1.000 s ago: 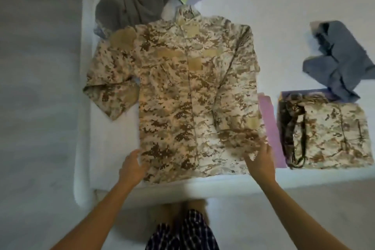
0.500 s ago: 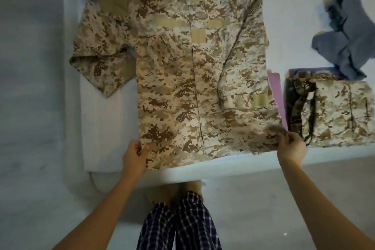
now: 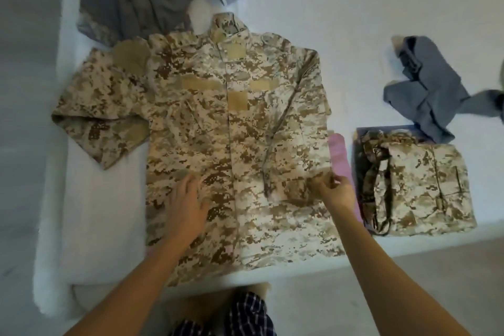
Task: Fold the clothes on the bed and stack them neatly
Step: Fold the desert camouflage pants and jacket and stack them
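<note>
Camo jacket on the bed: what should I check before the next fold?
1. Camo jacket lies flat, front up: ok.
2. Right-side sleeve folded across the body: ok.
3. Left-side sleeve folded in: not ok, it sticks out.
4. Left hand flat on the cloth: ok.
5. Right hand pinches the cuff: ok.
6. Hem fully on the bed: cannot tell.
</note>
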Demonstrator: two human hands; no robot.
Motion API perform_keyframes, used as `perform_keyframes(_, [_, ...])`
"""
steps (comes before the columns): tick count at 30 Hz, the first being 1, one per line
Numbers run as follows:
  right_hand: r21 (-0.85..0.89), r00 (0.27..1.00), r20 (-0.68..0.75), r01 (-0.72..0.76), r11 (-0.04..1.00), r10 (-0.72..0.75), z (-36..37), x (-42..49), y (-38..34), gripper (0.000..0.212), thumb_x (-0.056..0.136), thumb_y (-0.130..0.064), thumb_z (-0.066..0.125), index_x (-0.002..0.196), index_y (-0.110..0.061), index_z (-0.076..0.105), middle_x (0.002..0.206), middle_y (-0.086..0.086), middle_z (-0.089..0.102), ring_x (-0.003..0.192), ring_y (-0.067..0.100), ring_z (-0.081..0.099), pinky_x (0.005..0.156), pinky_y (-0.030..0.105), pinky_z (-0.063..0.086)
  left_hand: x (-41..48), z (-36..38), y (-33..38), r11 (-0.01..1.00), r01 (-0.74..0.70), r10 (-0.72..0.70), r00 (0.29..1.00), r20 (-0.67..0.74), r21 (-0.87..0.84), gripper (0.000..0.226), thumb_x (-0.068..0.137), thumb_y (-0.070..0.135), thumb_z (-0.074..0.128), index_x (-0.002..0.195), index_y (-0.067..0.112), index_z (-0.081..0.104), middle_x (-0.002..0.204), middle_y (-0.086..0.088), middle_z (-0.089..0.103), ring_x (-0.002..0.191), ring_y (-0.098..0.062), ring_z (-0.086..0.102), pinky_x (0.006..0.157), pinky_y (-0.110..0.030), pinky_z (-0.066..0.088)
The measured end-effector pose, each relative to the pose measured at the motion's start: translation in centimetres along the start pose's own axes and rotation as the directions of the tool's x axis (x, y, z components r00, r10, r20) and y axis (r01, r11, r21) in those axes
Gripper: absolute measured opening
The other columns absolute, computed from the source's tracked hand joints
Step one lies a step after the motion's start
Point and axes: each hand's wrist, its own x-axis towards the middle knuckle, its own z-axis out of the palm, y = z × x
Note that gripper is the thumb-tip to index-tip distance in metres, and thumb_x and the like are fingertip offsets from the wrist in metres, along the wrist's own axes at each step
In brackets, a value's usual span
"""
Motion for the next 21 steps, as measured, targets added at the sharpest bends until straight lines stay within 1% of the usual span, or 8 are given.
perform_keyframes(1, [0.009,1.000,-0.005,-0.002,1.000,0.002,-0.1,1.1,-0.1,0.038,0.082,-0.025,0.071,0.111,-0.008,0.053,0.112,0.014,0.064,0.091,0.024,0.060,0.083,0.033,0.051,0.8,0.7,0.8,1.000,-0.005,0.005,1.000,0.005,0.006,0.057,0.092,0.026,0.054,0.144,0.018,0.032,0.152,-0.006,0.028,0.139,-0.025,0.026,0.115,-0.045,0.022])
perform_keyframes(4, [-0.087,0.999,-0.007,0.032,0.996,-0.032,-0.3,3.3,0.3,0.055,0.080,-0.027,0.072,0.126,-0.009,0.048,0.116,0.012,0.057,0.101,0.028,0.059,0.091,0.042,0.051,2.5,2.9,2.6,0.994,0.026,-0.028,0.999,0.025,0.102,0.059,0.095,0.032,0.049,0.147,0.019,0.026,0.156,-0.004,0.019,0.141,-0.024,0.021,0.116,-0.043,0.019])
perform_keyframes(6, [-0.077,0.995,0.000,0.102,0.992,-0.102,-0.2,3.5,0.6,0.045,0.081,-0.027,0.071,0.120,-0.012,0.053,0.110,0.008,0.058,0.097,0.026,0.060,0.086,0.042,0.053,3.0,3.8,3.5,0.989,0.060,-0.063,0.998,0.022,0.136,0.061,0.094,0.033,0.050,0.147,0.018,0.024,0.157,-0.005,0.015,0.142,-0.025,0.019,0.116,-0.044,0.018])
perform_keyframes(9, [-0.068,0.944,-0.098,0.309,0.949,-0.314,0.0,3.1,0.9,0.026,0.084,-0.019,0.067,0.109,-0.016,0.061,0.102,-0.002,0.057,0.092,0.019,0.058,0.076,0.030,0.050,3.4,4.2,4.2,0.983,0.101,-0.107,0.994,0.029,0.155,0.062,0.094,0.033,0.052,0.147,0.018,0.024,0.157,-0.007,0.012,0.143,-0.027,0.016,0.116,-0.046,0.017])
perform_keyframes(11, [-0.113,0.897,-0.114,0.415,0.903,-0.427,0.0,2.9,0.7,0.032,0.084,-0.015,0.067,0.115,-0.019,0.062,0.102,-0.009,0.049,0.090,0.013,0.054,0.076,0.023,0.044,3.3,4.2,4.4,0.979,0.106,-0.114,0.993,0.037,0.171,0.063,0.093,0.034,0.052,0.147,0.018,0.024,0.157,-0.007,0.012,0.143,-0.027,0.016,0.116,-0.046,0.018])
perform_keyframes(14, [-0.032,0.919,-0.062,0.387,0.921,-0.389,-0.2,3.2,0.5,0.038,0.082,-0.014,0.068,0.119,-0.021,0.058,0.105,-0.009,0.050,0.091,0.012,0.055,0.080,0.025,0.049,3.0,4.1,4.5,0.977,0.094,-0.104,0.994,0.043,0.192,0.062,0.093,0.036,0.051,0.147,0.016,0.026,0.158,-0.007,0.011,0.142,-0.028,0.018,0.114,-0.047,0.020])
perform_keyframes(17, [0.031,0.935,-0.055,0.352,0.935,-0.350,-0.6,3.9,0.2,0.027,0.085,-0.015,0.065,0.112,-0.018,0.061,0.106,-0.002,0.060,0.090,0.012,0.058,0.082,0.030,0.053,2.7,4.3,4.8,0.973,0.112,-0.125,0.991,0.053,0.203,0.060,0.094,0.039,0.049,0.146,0.018,0.027,0.158,-0.007,0.009,0.142,-0.028,0.018,0.113,-0.046,0.020])
perform_keyframes(21, [-0.015,0.872,0.009,0.489,0.872,-0.489,-0.9,4.8,-0.6,0.031,0.088,-0.017,0.063,0.120,-0.014,0.062,0.108,-0.003,0.059,0.087,0.006,0.054,0.069,0.007,0.041,2.7,4.4,5.1,0.977,0.138,-0.152,0.985,0.077,0.163,0.058,0.095,0.039,0.048,0.146,0.019,0.027,0.158,-0.007,0.008,0.142,-0.029,0.016,0.114,-0.048,0.022])
